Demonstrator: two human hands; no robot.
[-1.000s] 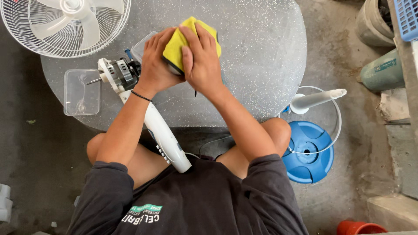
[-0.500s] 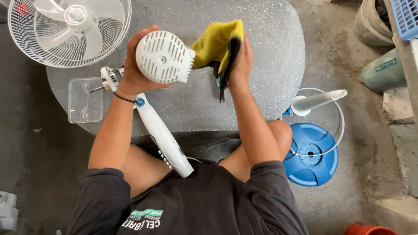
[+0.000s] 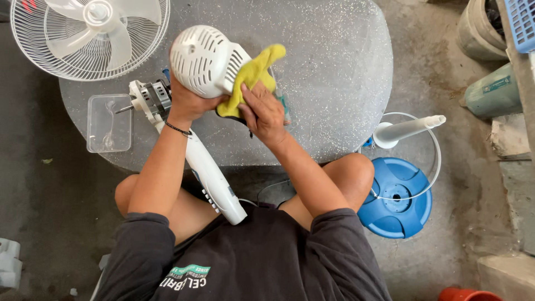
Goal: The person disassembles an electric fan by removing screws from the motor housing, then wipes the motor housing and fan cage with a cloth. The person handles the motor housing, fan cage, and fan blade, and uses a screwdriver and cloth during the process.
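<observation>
My left hand grips a white slotted fan motor cover from below and holds it up above the grey speckled table. My right hand presses a yellow cloth against the cover's right side. Under my left forearm lies the fan's white neck piece with the bare motor at its top end.
A white fan grille with blades rests at the table's top left, a clear plastic tray beside it. A blue round fan base and white pole stand on the floor at right. Pots and a blue basket sit far right.
The motor cover came up from under the cloth, was lifted and turned in my left hand. The cloth moved from on top of it to its right side.
</observation>
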